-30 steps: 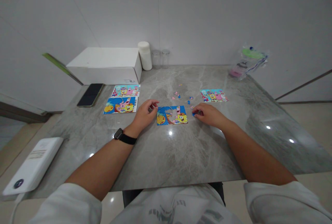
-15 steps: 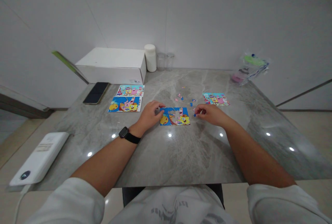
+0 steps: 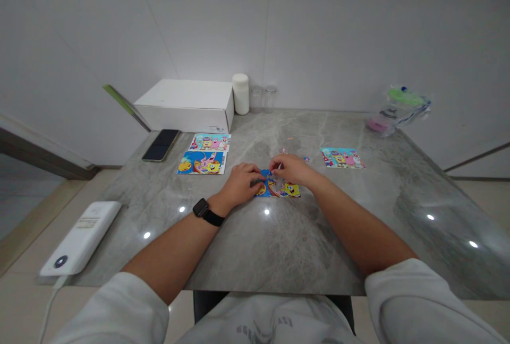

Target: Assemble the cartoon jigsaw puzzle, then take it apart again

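Right now, both bare hands meet at a small, partly filled, rectangular cardboard jigsaw puzzle with a blue cartoon picture (image 3: pixel 290 190).
Centrally, the puzzle lies flat on the grey marbled bench (image 3: pixel 279 251), a gap in its middle; the left hand (image 3: pixel 240 185) rests over its left edge, fingers loosely bent and clasping nothing visible, while the right hand (image 3: pixel 292 168) reaches over its upper part, fingertips drawn together, though whether they grasp a piece cannot be told. Just beyond the right hand lie small pink loose pieces (image 3: pixel 283 150); farther right is a light-blue rectangular cartoon picture (image 3: pixel 342 158), and left of the left hand lie a dark-blue cartoon card (image 3: pixel 202 163) and a pale-blue cartoon card (image 3: pixel 210 143).
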Motion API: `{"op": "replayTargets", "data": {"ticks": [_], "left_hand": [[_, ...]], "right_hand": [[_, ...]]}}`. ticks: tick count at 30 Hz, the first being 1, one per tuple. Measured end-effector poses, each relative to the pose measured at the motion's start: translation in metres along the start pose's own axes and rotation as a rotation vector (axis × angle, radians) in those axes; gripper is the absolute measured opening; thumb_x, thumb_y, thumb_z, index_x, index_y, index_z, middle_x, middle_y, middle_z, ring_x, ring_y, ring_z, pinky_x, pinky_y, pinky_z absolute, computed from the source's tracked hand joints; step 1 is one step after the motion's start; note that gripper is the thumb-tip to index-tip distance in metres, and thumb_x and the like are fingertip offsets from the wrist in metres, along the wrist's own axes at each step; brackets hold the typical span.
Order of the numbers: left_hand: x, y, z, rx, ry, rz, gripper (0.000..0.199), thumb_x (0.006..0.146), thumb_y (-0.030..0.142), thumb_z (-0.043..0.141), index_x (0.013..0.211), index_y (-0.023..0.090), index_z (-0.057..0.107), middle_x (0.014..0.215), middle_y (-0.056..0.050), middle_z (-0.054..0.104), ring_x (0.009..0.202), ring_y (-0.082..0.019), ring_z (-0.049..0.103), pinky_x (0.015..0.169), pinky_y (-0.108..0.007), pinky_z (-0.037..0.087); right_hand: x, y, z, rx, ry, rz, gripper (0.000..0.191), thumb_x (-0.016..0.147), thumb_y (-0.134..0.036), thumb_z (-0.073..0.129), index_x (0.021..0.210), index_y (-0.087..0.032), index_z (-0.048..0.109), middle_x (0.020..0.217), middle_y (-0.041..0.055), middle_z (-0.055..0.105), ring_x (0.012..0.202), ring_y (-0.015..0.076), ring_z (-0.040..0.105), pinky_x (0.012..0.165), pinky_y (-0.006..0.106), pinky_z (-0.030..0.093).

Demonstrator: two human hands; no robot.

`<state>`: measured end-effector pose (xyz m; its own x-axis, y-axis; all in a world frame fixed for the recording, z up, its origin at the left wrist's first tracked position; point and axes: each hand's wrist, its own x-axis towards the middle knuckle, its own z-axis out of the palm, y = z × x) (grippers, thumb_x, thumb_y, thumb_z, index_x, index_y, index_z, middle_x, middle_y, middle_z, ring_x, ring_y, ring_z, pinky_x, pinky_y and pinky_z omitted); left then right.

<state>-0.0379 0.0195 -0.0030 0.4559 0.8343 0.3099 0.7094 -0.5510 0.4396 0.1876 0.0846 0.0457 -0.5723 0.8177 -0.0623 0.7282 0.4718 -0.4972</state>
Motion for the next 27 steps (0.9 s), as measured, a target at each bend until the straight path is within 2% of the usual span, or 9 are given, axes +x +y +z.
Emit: {"op": "replayTargets", "data": {"ticks": [5, 11, 20, 27], "left_hand": [[-0.001, 0.002, 0.000, 0.007, -0.024, -0.011, 0.017, 0.092, 0.032, 0.072, 0.105, 0.034, 0.084, 0.115, -0.005, 0.075, 0.109, -0.028, 0.064, 0.102, -0.050, 0.045], [-0.001, 0.002, 0.001, 0.019, -0.041, -0.025, 0.017, 0.092, 0.032, 0.073, 0.106, 0.033, 0.083, 0.116, -0.004, 0.075, 0.109, -0.027, 0.064, 0.100, -0.049, 0.044], [0.000, 0.007, -0.004, 0.054, -0.078, -0.043, 0.018, 0.094, 0.033, 0.071, 0.108, 0.032, 0.083, 0.118, -0.003, 0.076, 0.111, -0.025, 0.065, 0.101, -0.046, 0.045], [0.000, 0.006, -0.003, 0.051, -0.076, -0.040, 0.019, 0.094, 0.033, 0.071, 0.109, 0.032, 0.082, 0.118, -0.003, 0.075, 0.110, -0.025, 0.065, 0.100, -0.045, 0.045]], "right_hand": [[0.000, 0.006, 0.014, 0.025, 0.020, -0.015, 0.012, 0.087, -0.014, 0.070, 0.091, -0.023, 0.078, 0.092, 0.0012, 0.077, 0.081, 0.0152, 0.068, 0.075, 0.026, 0.049], [0.002, 0.009, 0.019, 0.054, 0.020, -0.022, 0.011, 0.088, -0.015, 0.070, 0.092, -0.022, 0.077, 0.091, 0.0007, 0.078, 0.083, 0.0153, 0.069, 0.077, 0.026, 0.049], [0.004, 0.008, 0.027, -0.028, 0.032, -0.003, 0.015, 0.088, -0.014, 0.069, 0.096, -0.022, 0.079, 0.093, 0.0016, 0.080, 0.086, 0.0165, 0.071, 0.077, 0.025, 0.047], [0.004, 0.008, 0.027, -0.036, 0.034, 0.010, 0.015, 0.088, -0.015, 0.069, 0.096, -0.022, 0.079, 0.093, 0.0020, 0.080, 0.085, 0.0163, 0.071, 0.075, 0.025, 0.047]]}}
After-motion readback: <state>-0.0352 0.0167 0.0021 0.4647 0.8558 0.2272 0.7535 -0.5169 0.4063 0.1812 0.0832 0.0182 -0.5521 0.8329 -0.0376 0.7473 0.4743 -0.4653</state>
